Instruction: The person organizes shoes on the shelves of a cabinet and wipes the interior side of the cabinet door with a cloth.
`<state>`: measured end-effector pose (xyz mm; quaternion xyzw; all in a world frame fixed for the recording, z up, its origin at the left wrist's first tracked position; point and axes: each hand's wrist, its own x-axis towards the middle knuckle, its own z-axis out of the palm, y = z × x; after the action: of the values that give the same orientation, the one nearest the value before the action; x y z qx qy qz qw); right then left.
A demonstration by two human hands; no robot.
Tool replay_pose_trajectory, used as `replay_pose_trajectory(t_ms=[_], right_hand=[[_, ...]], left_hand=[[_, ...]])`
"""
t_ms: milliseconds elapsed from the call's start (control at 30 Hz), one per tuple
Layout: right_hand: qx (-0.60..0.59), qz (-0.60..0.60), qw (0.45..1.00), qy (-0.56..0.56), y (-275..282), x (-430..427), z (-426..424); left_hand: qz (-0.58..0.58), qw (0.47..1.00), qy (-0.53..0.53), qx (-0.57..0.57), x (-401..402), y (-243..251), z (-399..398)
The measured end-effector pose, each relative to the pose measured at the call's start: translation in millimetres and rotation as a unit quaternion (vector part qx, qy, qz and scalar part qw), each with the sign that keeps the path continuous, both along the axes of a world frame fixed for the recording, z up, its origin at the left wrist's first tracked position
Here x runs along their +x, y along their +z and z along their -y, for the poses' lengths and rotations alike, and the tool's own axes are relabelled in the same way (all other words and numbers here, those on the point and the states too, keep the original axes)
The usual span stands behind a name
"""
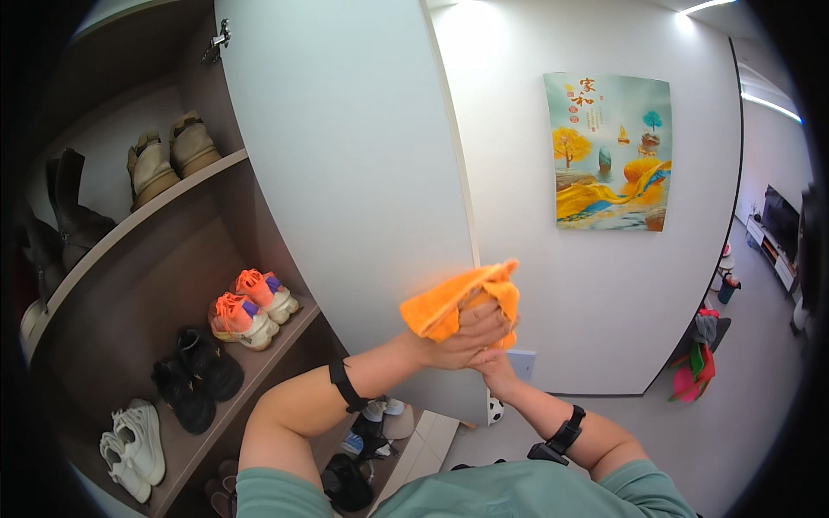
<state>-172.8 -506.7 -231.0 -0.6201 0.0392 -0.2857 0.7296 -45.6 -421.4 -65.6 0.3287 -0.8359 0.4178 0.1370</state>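
Note:
My left hand (463,340) grips a bunched orange cloth (440,307), fingers curled over it, near the free edge of an open white cabinet door (363,168). Just below, my right hand (493,364) meets the left hand and lies close to the cloth's lower end. Its fingers are mostly hidden, so I cannot tell whether it also grips the cloth. Part of the cloth sticks up above my fingers. Whether the cloth touches the door is unclear.
A brown shoe cabinet stands left, with beige shoes (152,168), orange-and-white sneakers (243,320), black shoes (184,392) and white sneakers (133,447) on its shelves (259,362). Beyond the door hang a wall poster (609,152). A soccer ball (496,410) rests by the door's bottom.

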Motion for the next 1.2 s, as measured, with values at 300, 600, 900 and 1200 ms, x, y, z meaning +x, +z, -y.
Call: replay_pose_trajectory(t_ms=[300,600,900,1200], right_hand=[[0.04,0.013,0.999,-0.033,36,-4,-15],[0.028,0.007,0.999,-0.027,31,1,-12],[0.035,0.005,0.999,-0.042,37,-3,-7],[0.01,0.038,0.998,-0.042,40,2,-15]], left_hand=[[0.002,0.973,0.057,-0.226,6,173,11],[-0.129,0.919,0.115,-0.354,-12,329,34],[-0.137,0.966,0.118,-0.184,-27,140,24],[-0.036,0.978,0.112,-0.173,-15,24,22]])
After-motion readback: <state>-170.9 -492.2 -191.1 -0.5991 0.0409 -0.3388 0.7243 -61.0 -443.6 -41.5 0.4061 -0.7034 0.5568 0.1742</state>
